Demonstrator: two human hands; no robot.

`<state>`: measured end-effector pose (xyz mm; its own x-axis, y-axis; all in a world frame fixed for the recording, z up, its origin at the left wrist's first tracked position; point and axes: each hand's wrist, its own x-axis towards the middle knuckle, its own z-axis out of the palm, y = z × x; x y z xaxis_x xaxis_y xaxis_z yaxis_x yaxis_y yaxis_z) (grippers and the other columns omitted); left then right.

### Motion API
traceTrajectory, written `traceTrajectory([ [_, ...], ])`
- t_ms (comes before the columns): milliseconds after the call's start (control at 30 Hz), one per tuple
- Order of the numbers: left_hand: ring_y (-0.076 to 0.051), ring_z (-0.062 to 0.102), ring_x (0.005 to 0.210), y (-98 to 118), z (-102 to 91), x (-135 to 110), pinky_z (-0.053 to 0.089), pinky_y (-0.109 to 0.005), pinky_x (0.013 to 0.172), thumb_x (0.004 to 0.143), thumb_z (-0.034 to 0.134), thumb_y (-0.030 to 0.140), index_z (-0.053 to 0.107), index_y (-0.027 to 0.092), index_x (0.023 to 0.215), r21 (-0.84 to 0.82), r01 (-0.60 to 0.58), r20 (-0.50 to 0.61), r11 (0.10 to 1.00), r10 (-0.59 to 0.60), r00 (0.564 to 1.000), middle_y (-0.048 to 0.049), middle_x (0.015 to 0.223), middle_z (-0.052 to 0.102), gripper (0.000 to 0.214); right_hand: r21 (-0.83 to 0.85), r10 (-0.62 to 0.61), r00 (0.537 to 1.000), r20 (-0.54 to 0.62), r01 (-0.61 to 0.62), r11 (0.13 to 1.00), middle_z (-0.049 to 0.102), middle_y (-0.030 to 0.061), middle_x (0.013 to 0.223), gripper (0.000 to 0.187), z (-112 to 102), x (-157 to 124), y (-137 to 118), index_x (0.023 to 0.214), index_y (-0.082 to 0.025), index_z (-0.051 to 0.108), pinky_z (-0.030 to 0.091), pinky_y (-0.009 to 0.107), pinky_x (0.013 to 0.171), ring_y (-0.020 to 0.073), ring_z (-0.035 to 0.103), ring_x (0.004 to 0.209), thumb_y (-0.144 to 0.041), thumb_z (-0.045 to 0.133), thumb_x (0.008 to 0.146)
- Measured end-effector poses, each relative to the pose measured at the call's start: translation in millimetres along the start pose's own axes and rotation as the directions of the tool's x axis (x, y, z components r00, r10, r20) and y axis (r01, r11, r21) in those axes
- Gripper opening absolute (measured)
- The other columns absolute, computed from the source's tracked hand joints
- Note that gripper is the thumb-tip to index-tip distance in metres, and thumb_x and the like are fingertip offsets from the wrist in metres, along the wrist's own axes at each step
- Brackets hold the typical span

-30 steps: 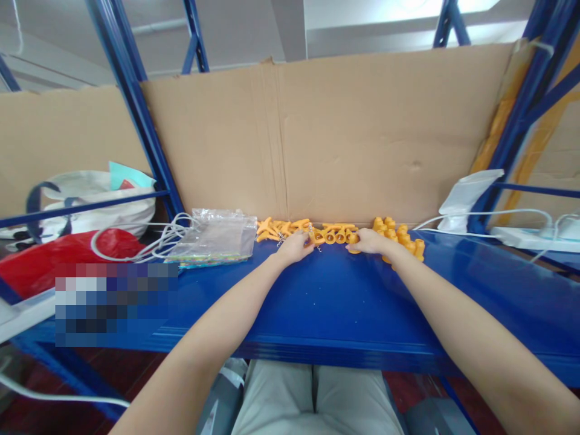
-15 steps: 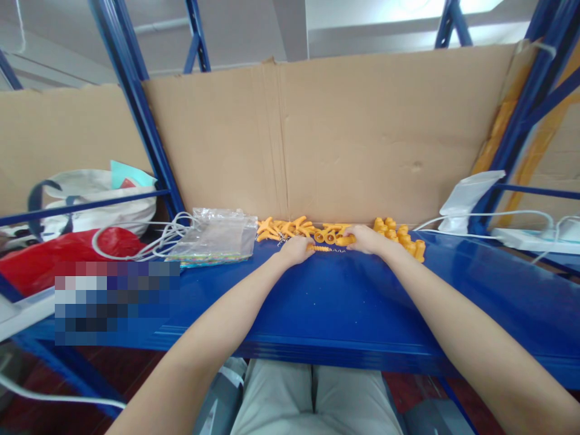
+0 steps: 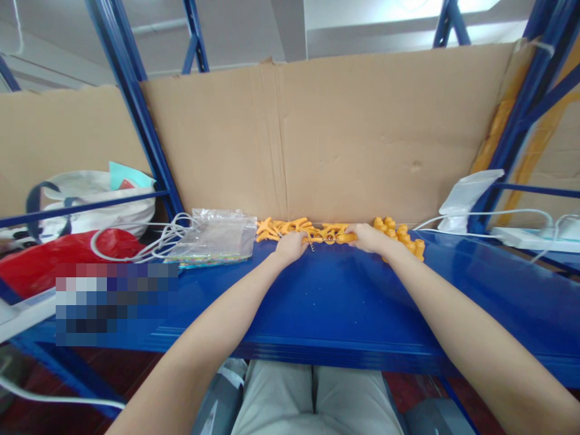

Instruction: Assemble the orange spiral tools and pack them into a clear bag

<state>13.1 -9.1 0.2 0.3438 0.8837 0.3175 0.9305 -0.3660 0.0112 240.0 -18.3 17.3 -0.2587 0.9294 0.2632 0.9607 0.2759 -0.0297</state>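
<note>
My left hand (image 3: 291,246) is closed by the front of the orange pile. A short silver chain (image 3: 312,246) hangs beside its fingertips; the piece in those fingers is mostly hidden. My right hand (image 3: 368,237) pinches an orange cylindrical piece (image 3: 346,238) just above the blue shelf. Orange branching plastic parts (image 3: 268,229) lie heaped behind and left of my left hand, some with small metal chains and rings. Right of my right hand stand several orange knobbly pieces (image 3: 410,241), grouped together and partly covered by my wrist.
The blue shelf (image 3: 317,308) runs under everything, with cardboard (image 3: 344,139) upright behind it. Clear plastic bags (image 3: 215,232) lie left of the pile, near white cables (image 3: 174,232) and a red bag (image 3: 109,243). A white pouch (image 3: 469,202) and power strip (image 3: 521,237) are at right.
The orange spiral piece with a chain, previously stretched out from my left hand, no longer shows. The chain now hangs at my left fingertips. My right hand has barely moved.
</note>
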Motion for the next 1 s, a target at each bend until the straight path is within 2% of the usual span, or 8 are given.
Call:
traceTrajectory([
  [267, -0.027, 0.063, 0.103, 3, 5.5, 1, 0.05, -0.038, 0.088, 0.089, 0.049, 0.027, 0.063, 0.018, 0.113, -0.041, -0.045, -0.08, 0.998, 0.041, 0.996, -0.012, 0.105, 0.068, 0.03, 0.167, -0.14, 0.989, -0.037, 0.144, 0.975, 0.072, 0.0071, 0.107, 0.029, 5, 0, -6, 0.105, -0.018, 0.07, 0.046, 0.033, 0.093, 0.0232, 0.064, 0.103, -0.013, 0.063, 0.077],
  [367, -0.026, 0.063, 0.102, 5, 4.5, 0, 0.05, -0.038, 0.088, 0.089, 0.05, 0.027, 0.062, 0.02, 0.115, -0.064, -0.087, -0.125, 0.994, 0.078, 0.989, -0.0111, 0.108, 0.066, 0.03, 0.184, -0.191, 0.981, -0.038, 0.195, 0.963, 0.071, 0.0095, 0.107, 0.027, 8, -1, -13, 0.103, -0.016, 0.07, 0.046, 0.035, 0.092, 0.0246, 0.064, 0.102, -0.013, 0.062, 0.077],
  [500, -0.026, 0.062, 0.104, 4, 1.5, -1, 0.049, -0.037, 0.089, 0.089, 0.05, 0.028, 0.061, 0.019, 0.117, -0.077, -0.082, -0.149, 0.994, 0.069, 0.986, -0.0117, 0.11, 0.064, 0.032, 0.31, -0.211, 0.973, -0.094, 0.23, 0.923, 0.07, 0.0093, 0.109, 0.027, 13, 1, -13, 0.105, -0.015, 0.069, 0.045, 0.035, 0.095, 0.0226, 0.064, 0.103, -0.013, 0.058, 0.08],
  [600, -0.027, 0.061, 0.106, 2, 1.7, 1, 0.048, -0.038, 0.089, 0.09, 0.048, 0.029, 0.06, 0.019, 0.118, -0.069, -0.075, -0.154, 0.995, 0.064, 0.986, -0.0122, 0.111, 0.065, 0.032, 0.46, -0.137, 0.982, -0.132, 0.183, 0.869, 0.067, 0.0091, 0.115, 0.036, 16, 4, -7, 0.113, -0.016, 0.063, 0.045, 0.036, 0.096, 0.0204, 0.063, 0.105, -0.013, 0.062, 0.077],
  [667, -0.027, 0.061, 0.107, 0, 2.8, 2, 0.048, -0.038, 0.09, 0.089, 0.048, 0.029, 0.06, 0.018, 0.118, -0.056, -0.077, -0.148, 0.995, 0.068, 0.987, -0.0127, 0.111, 0.065, 0.033, 0.578, -0.049, 0.995, -0.092, 0.093, 0.81, 0.064, 0.0116, 0.118, 0.047, 17, 5, -2, 0.119, -0.014, 0.057, 0.049, 0.036, 0.091, 0.0187, 0.065, 0.098, -0.011, 0.067, 0.073],
  [733, -0.026, 0.061, 0.107, -1, 3.2, 2, 0.048, -0.037, 0.09, 0.089, 0.048, 0.028, 0.06, 0.017, 0.117, -0.048, -0.092, -0.142, 0.995, 0.084, 0.986, -0.0132, 0.11, 0.065, 0.032, 0.695, 0.016, 0.999, -0.035, 0.013, 0.719, 0.063, 0.0127, 0.116, 0.048, 17, 4, 1, 0.118, -0.013, 0.054, 0.052, 0.034, 0.086, 0.0153, 0.067, 0.088, -0.008, 0.069, 0.072],
  [900, -0.026, 0.061, 0.105, -3, 0.2, 1, 0.048, -0.036, 0.089, 0.09, 0.047, 0.028, 0.061, 0.017, 0.115, -0.041, -0.123, -0.165, 0.992, 0.115, 0.979, -0.0126, 0.112, 0.065, 0.031, 0.884, 0.044, 0.99, 0.137, -0.143, 0.444, 0.069, 0.0083, 0.094, 0.02, 11, -4, -3, 0.106, -0.015, 0.053, 0.055, 0.027, 0.075, 0.0115, 0.068, 0.072, -0.017, 0.058, 0.087],
  [1000, -0.025, 0.062, 0.104, -6, -0.6, 0, 0.048, -0.036, 0.089, 0.09, 0.048, 0.028, 0.061, 0.017, 0.113, -0.042, -0.133, -0.173, 0.99, 0.124, 0.977, -0.0123, 0.111, 0.065, 0.029, 0.912, 0.046, 0.98, 0.193, -0.196, 0.36, 0.069, 0.0067, 0.078, 0.014, 8, -7, -9, 0.095, -0.015, 0.054, 0.054, 0.022, 0.065, 0.0116, 0.067, 0.063, -0.028, 0.05, 0.094],
])
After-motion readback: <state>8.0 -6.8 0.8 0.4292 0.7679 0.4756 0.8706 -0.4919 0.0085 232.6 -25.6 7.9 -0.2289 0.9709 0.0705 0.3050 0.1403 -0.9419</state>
